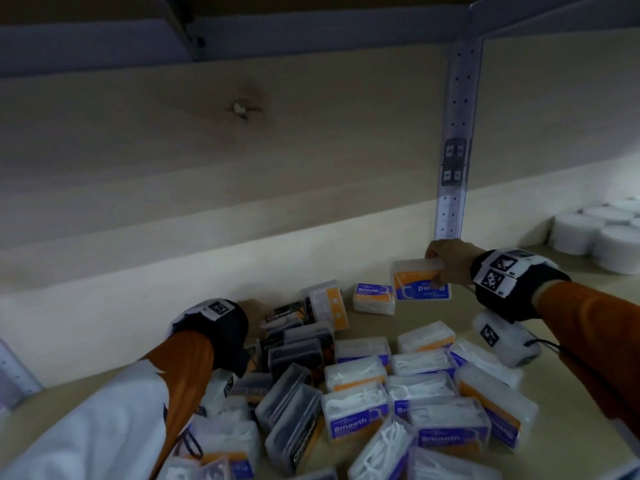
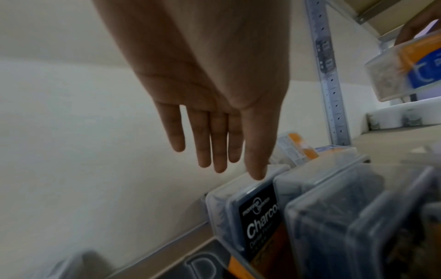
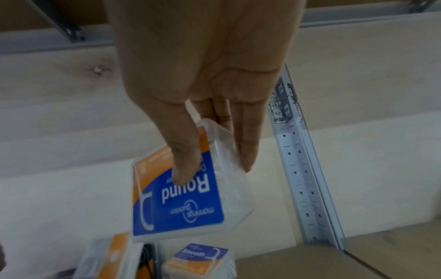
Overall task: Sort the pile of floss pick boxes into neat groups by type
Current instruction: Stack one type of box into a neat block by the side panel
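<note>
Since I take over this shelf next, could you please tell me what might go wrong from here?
1. The right hand pinches the Round box only at one end, thumb against fingers, so it might slip and drop onto the Smooth box below.
2. The left hand, fingers straight, reaches over the Charcoal box, which stands on edge among crowded boxes; a nudge could topple it.

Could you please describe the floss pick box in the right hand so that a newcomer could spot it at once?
Find the perforated metal upright at the back of the shelf. Just at its foot, the right hand grips a clear box by one end. Its blue-and-orange label reads Round, whereas the box beside it says Smooth.
</note>
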Available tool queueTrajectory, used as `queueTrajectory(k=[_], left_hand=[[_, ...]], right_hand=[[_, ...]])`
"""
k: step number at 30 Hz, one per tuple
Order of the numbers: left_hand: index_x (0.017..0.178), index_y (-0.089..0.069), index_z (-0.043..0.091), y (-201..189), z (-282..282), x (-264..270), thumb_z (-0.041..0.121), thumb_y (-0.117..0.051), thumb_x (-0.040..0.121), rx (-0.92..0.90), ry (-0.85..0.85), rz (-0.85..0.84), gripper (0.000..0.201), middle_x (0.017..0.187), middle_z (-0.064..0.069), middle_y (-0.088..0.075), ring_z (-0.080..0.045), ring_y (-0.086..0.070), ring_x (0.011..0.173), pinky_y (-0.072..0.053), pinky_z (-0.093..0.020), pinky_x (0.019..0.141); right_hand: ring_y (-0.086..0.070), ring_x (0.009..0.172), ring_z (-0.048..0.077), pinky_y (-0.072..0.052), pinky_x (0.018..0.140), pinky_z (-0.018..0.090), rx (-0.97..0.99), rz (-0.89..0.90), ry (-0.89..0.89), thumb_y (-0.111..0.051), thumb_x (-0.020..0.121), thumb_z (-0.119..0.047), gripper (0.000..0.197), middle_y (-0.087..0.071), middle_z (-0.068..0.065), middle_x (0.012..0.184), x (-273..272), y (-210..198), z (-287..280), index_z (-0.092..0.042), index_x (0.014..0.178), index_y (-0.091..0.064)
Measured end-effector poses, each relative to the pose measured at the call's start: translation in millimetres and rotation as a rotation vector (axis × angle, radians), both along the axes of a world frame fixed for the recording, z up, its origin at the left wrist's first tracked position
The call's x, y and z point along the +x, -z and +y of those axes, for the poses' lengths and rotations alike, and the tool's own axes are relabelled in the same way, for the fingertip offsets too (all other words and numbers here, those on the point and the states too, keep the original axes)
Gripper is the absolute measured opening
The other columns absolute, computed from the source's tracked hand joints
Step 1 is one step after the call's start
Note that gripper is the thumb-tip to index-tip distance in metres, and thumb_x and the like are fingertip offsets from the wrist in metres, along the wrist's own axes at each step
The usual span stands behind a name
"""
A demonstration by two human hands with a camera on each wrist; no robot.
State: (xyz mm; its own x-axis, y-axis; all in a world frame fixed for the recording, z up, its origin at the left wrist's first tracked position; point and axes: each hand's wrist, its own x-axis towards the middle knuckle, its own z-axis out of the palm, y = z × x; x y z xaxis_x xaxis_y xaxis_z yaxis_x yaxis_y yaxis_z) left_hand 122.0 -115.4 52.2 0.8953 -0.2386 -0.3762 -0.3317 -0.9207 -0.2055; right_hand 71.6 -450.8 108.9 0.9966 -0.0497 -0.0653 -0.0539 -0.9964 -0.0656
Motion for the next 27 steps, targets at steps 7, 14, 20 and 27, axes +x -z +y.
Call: queueTrajectory(k=[7,14,20,27], left_hand=[[0.147,-0.03,0.017,-31.0,26.9,-50.5,0.03,-0.037,0.102,-0.092,0.058,-0.033,0.048,0.156,-0.002,-0.025,-0.019,-0.028,0.142,-0.022,-0.027,0.113],[0.132,-0.048,0.015,-49.9,65.4,-123.7,0.025,-0.045,0.098,-0.077,0.053,-0.026,0.036,0.136,-0.004,-0.047,-0.022,-0.049,0.121,-0.038,-0.027,0.097],[0.135,-0.051,0.017,-44.2,100.6,-191.9,0.021,-0.045,0.097,-0.113,0.11,-0.07,0.038,0.143,0.0,-0.045,-0.014,-0.045,0.128,-0.029,-0.019,0.102],[0.146,-0.031,0.02,-1.9,132.7,-253.1,0.028,-0.038,0.101,-0.201,-0.04,-0.04,0.046,0.151,0.005,-0.031,-0.01,-0.036,0.135,-0.025,-0.019,0.107]], right_hand=[[-0.054,0.115,0.027,-0.044,0.089,0.031,0.078,-0.083,-0.071,-0.073,0.08,-0.025,0.055,-0.055,0.011,0.129,-26.1,-13.4,27.0,-0.008,0.127,-0.05],[-0.053,0.109,0.023,-0.031,0.071,0.02,0.161,-0.095,-0.22,-0.077,0.076,-0.02,0.052,-0.056,0.008,0.125,-51.0,-24.4,69.5,-0.009,0.121,-0.054],[-0.048,0.091,0.016,-0.037,0.073,0.023,0.2,-0.098,-0.391,-0.077,0.074,-0.021,0.046,-0.057,0.006,0.118,-65.3,-26.2,118.1,-0.012,0.115,-0.055],[-0.046,0.094,0.015,-0.038,0.075,0.023,0.188,-0.078,-0.553,-0.074,0.077,-0.02,0.047,-0.054,0.007,0.121,-75.2,-24.7,186.6,-0.01,0.118,-0.053]])
